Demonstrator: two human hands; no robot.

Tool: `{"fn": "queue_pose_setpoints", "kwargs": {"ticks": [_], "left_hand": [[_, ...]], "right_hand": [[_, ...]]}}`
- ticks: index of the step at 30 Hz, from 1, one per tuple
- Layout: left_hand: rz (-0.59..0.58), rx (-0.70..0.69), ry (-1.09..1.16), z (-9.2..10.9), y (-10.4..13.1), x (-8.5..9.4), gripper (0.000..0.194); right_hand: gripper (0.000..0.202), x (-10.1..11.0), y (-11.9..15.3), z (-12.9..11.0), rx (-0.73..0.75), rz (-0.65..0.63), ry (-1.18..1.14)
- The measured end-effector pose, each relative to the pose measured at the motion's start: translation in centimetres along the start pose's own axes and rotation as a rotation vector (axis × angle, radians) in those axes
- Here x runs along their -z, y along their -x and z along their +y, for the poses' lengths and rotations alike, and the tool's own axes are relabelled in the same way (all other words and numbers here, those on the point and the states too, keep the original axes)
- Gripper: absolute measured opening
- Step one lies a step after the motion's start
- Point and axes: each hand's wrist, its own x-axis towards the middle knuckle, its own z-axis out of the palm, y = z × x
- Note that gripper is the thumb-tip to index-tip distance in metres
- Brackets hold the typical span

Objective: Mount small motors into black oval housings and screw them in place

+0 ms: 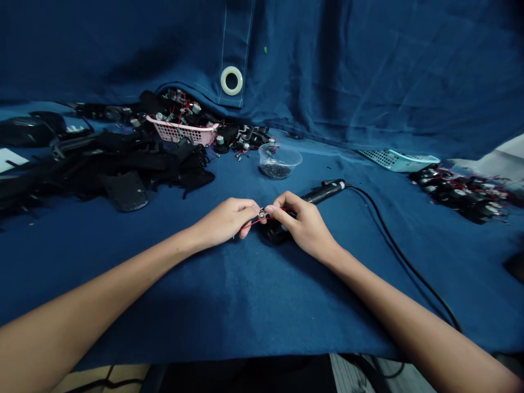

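Observation:
Both hands meet over the middle of the blue cloth. My left hand (231,219) has its fingers pinched on a small silvery metal part with red wires (262,215). From the other side, my right hand (301,222) closes thumb and forefinger at the same part, where a red wire runs between the hands. Fingertips hide much of it. Beneath and behind my right hand lies a black corded power tool (323,191), with a lever on its upper side. A rounded black piece (273,233) shows below the fingers; whether it belongs to the tool, I cannot tell.
A clear plastic tub (282,161) holds small dark bits. Behind it stands a pink basket (184,132) of wired parts. Black plastic pieces (123,180) pile at left. A turquoise basket (403,161) and wired parts (466,191) lie right. A black cable (393,240) crosses the cloth.

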Motion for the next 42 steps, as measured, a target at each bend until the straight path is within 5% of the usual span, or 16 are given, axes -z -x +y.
{"fn": "queue_pose_setpoints", "kwargs": {"ticks": [24, 35, 42], "left_hand": [[-0.042, -0.061, -0.1, -0.15, 0.09, 0.14, 0.033], [-0.029, -0.06, -0.021, -0.13, 0.16, -0.04, 0.029], [0.055, -0.038, -0.154, -0.3, 0.14, 0.0, 0.029]], "right_hand": [[0.027, -0.13, -0.08, 0.05, -0.046, 0.069, -0.005], [0.025, -0.07, -0.06, 0.04, 0.005, 0.002, -0.007], [0.027, -0.09, -0.01, 0.01, -0.007, 0.025, -0.011]]}}
